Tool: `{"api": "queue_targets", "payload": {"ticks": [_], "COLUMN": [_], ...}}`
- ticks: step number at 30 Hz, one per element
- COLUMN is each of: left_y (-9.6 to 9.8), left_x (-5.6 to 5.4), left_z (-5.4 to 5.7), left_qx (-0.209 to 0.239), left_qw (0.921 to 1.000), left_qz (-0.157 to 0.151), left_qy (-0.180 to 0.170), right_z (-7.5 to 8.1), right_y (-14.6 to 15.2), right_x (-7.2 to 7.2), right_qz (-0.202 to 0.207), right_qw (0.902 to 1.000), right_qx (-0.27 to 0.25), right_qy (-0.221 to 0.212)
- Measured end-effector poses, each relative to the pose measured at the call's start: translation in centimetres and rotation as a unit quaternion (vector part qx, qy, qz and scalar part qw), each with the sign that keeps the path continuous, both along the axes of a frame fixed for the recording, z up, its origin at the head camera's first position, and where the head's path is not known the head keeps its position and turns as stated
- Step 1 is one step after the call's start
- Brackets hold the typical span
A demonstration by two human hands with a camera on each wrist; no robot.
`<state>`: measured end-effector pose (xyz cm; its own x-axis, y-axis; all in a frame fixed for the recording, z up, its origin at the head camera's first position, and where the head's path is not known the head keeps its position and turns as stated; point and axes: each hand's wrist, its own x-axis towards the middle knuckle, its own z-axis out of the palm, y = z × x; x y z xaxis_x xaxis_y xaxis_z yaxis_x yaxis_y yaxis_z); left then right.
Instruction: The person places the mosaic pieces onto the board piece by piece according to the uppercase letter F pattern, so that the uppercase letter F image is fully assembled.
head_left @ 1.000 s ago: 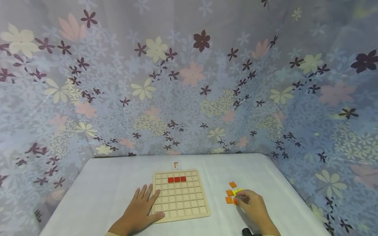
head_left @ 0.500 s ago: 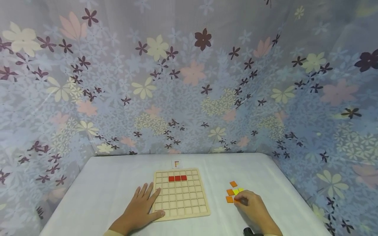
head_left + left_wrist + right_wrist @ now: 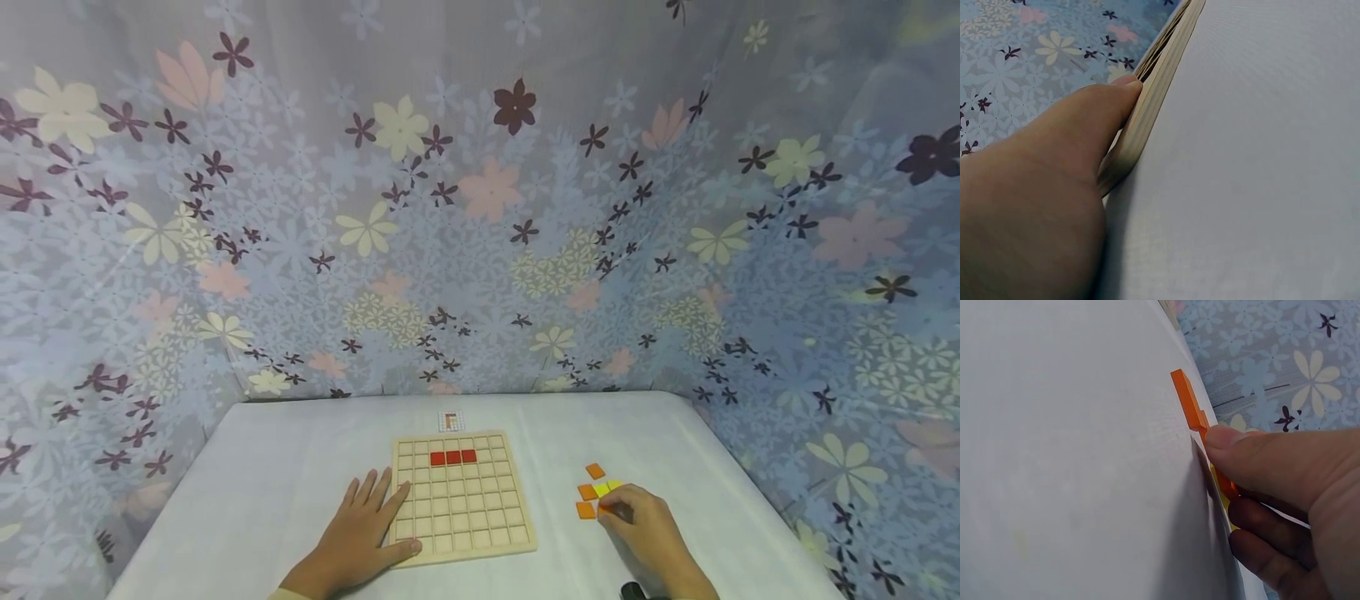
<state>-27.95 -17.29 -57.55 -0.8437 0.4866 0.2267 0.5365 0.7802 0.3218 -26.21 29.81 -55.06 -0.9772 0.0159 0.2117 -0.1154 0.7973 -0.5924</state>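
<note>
My left hand [image 3: 356, 533] lies with spread fingers over the left side of a wooden grid board [image 3: 480, 503]. In the left wrist view, its thumb [image 3: 1124, 94] presses on the board's edge. Three red square tiles [image 3: 453, 457] sit in a row in the board's upper cells. To the right, my right hand [image 3: 647, 527] pinches an orange square tile [image 3: 1227, 486] between thumb and fingers, low over the table; the fingers partly hide it. Right beside it lie more orange tiles [image 3: 586, 510] and yellow tiles [image 3: 602, 491].
A small pattern card [image 3: 451, 421] lies behind the board. White cloth covers the table [image 3: 300, 450], and a floral curtain [image 3: 480, 250] hangs behind and at both sides. Something black [image 3: 632, 591] shows beside the right wrist.
The right hand stays at the orange and yellow tiles, its fingers shifting slightly around the nearest orange one. The left hand keeps its place on the board.
</note>
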Motion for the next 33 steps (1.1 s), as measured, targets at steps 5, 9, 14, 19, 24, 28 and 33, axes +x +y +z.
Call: {"api": "queue_targets", "payload": {"ticks": [5,9,14,19,24,28,33], "left_y": [0.0,-0.1,-0.3,-0.3,-0.2,-0.1,0.0], "left_x": [-0.3,-0.3,0.0,0.2,0.2,0.0,-0.5], "left_z": [-0.7,-1.4,-1.4,-1.3,-1.3,-1.0,-1.2], "left_qx": [-0.001,-0.012,-0.011,-0.010,-0.008,-0.018,-0.027], "left_qw": [0.9999,0.9999,0.9999,0.9998,0.9998,0.9996,0.9995], "left_qz": [-0.002,0.002,0.006,0.011,0.013,0.017,0.016], "left_qy": [0.012,0.004,-0.008,-0.009,-0.009,-0.015,-0.007], "right_z": [0.0,-0.4,-0.6,-0.6,-0.4,-0.1,0.6], "right_y": [0.1,0.0,-0.2,-0.4,-0.9,-1.6,-3.2], "right_x": [0.3,0.4,0.1,0.0,-0.1,-0.5,-1.0], "right_qz": [0.001,-0.003,-0.001,0.001,0.002,0.016,0.037], "right_qw": [1.0000,1.0000,0.9997,0.9997,0.9994,0.9977,0.9935], "right_qx": [0.002,-0.004,-0.023,-0.022,-0.032,-0.051,-0.087], "right_qy": [0.008,0.002,0.007,0.011,0.012,0.041,0.063]}}
